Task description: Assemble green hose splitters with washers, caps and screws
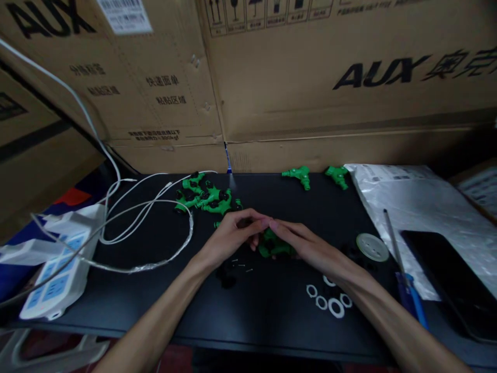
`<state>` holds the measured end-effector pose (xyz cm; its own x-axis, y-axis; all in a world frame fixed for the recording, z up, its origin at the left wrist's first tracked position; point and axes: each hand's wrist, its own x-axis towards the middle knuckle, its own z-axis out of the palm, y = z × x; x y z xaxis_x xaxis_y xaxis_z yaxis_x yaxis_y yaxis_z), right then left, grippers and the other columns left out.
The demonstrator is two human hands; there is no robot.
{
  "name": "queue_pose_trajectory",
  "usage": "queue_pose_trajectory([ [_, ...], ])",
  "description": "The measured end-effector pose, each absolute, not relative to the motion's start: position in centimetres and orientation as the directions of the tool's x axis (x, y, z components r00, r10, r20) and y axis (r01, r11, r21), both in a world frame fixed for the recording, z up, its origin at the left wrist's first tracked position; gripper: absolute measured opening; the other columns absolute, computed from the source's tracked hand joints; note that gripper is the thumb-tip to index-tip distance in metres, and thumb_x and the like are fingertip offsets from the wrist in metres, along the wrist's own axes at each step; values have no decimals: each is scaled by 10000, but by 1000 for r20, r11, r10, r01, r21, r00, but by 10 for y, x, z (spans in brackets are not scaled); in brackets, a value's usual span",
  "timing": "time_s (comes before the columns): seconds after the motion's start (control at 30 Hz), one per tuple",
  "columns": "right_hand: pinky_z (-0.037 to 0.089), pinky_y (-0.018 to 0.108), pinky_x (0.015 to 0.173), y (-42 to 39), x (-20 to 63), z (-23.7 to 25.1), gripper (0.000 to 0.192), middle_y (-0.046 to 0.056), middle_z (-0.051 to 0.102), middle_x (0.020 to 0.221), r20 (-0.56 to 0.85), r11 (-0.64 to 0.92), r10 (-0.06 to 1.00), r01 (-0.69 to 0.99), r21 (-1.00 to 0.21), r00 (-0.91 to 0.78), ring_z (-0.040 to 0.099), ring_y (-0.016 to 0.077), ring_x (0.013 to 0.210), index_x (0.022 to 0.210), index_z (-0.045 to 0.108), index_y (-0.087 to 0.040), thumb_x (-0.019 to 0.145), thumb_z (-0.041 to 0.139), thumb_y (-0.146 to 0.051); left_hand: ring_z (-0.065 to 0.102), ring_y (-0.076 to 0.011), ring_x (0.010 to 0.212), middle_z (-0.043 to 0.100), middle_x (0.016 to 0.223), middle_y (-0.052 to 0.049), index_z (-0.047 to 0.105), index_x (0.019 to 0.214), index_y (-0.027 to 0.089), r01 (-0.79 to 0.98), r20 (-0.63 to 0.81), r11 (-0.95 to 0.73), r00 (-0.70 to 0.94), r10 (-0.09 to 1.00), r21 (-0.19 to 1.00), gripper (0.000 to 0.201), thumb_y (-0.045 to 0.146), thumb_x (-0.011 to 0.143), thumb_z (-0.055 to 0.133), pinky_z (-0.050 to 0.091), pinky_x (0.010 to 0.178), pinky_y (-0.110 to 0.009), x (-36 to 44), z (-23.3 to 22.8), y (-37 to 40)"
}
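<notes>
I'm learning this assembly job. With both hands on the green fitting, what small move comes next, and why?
Probably the left hand picks a small screw: both hands already grip the green fitting, and loose screws lie just beside the left wrist.

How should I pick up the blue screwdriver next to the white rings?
Probably by the blue handle, coming from above. The screwdriver lies flat at the near edge of the black table, thin shaft pointing away; the handle is the thicker, easier part for fingers.

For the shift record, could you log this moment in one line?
left hand: on green fitting | right hand: on it too | white rings: right | finished pile: behind
</notes>
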<state>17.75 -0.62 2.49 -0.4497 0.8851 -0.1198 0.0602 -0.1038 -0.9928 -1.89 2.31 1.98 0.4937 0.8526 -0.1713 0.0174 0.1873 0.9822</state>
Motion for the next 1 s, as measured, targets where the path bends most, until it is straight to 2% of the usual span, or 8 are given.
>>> queue_pose_trajectory([
  [0.2,463,286,696,-3,182,19,435,16,734,941,-134,-96,866,101,-990,-481,590,150,768,1085,772,-254,1005,471,-558,571,-91,584,602,685,13,720,930,154,-37,-208,259,491,846,965,317,463,862,744,467,549,-212,-17,17,20],
  [0.37,459,331,871,-4,183,14,394,20,726,1000,-136,-82,870,134,-988,-473,624,184,957,1116,747,-243,1002,505,-532,538,-88,534,588,631,28,714,923,153,-44,-185,227,440,879,973,324,439,802,807,448,497,-209,-13,14,17],
  [0.53,455,362,951,-5,180,13,494,35,733,1040,-119,-68,865,121,-990,-488,633,189,976,1146,727,-228,1038,375,-557,528,-81,499,572,585,41,705,902,147,-61,-163,209,429,889,976,340,446,786,816,452,472,-195,-10,14,16],
  [0.73,407,355,1008,-6,180,15,512,51,713,1053,-125,-57,883,162,-985,-452,607,188,1012,1134,711,-178,1034,390,-564,576,-93,463,605,586,40,661,1271,170,-15,-196,227,457,868,974,497,459,873,735,460,428,-172,-8,16,13],
  [0.8,402,353,981,-6,181,14,515,48,704,1034,-138,-63,901,191,-980,-410,595,189,995,1168,696,-169,1031,399,-567,632,-107,491,671,659,-2,658,1322,178,-21,-217,262,503,837,965,500,476,920,675,490,456,-180,-8,16,11],
  [0.87,406,348,942,-7,182,12,521,46,694,1023,-147,-67,913,215,-974,-380,585,191,979,1196,685,-163,1026,410,-571,689,-115,558,749,884,-64,674,1324,201,-51,-228,295,516,826,954,470,465,935,664,546,527,-201,-7,15,10],
  [0.93,410,346,919,-7,183,10,534,43,686,1005,-149,-64,919,234,-970,-366,581,192,962,1202,687,-158,1021,412,-579,712,-107,600,745,1114,-97,689,1316,228,-83,-234,319,515,825,944,434,441,938,671,582,591,-216,-7,14,9],
  [1.0,416,343,900,-7,182,10,540,39,680,982,-147,-58,921,248,-967,-360,580,191,940,1201,693,-159,1020,410,-581,708,-92,601,730,1183,-102,705,1298,238,-111,-242,342,507,827,933,404,427,943,673,590,610,-213,-7,12,9],
])
